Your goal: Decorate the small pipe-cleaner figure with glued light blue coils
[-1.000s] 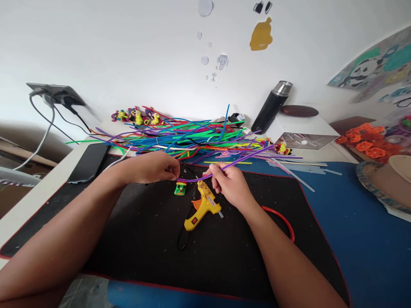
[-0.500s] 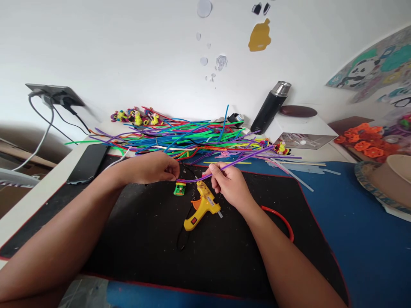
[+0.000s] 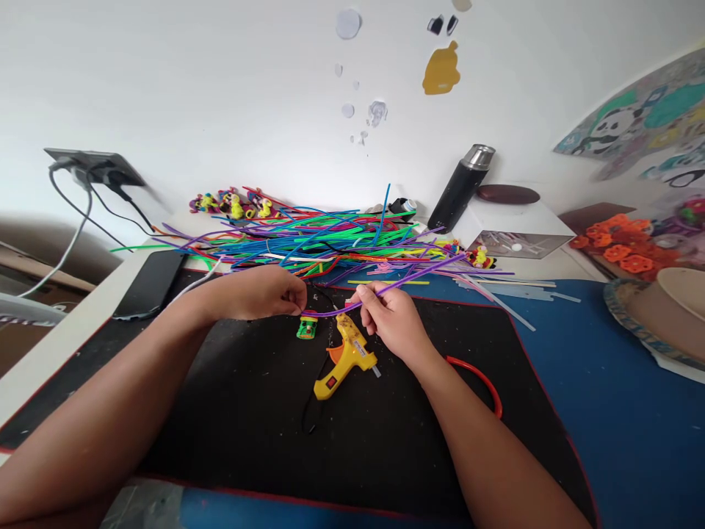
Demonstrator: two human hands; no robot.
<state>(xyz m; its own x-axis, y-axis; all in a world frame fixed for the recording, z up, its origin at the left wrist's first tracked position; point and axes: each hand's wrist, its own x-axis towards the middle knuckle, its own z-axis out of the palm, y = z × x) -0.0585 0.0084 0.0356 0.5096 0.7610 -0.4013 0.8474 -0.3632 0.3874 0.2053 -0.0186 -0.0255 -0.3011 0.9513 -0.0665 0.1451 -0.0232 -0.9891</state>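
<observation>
A pair of purple strands (image 3: 324,314) runs above the black mat (image 3: 385,441), spanning both hands, with the loose length slanting off toward two o'clock. At nine o'clock of this span, the left hand (image 3: 272,290) pinches the strands' end in its fingertips; at three o'clock, the right hand (image 3: 392,317) grips them between thumb and fingers. Reckoned from the span's middle, a small green figure (image 3: 307,328) lies close by at eight o'clock, and a yellow glue gun (image 3: 344,360) near at five. A curved red piece (image 3: 485,378) rests at four o'clock of the right hand. Farther out are a heap of coloured strands (image 3: 308,242) at twelve, a dark phone (image 3: 148,283) at nine and a black flask (image 3: 458,195) at two.
</observation>
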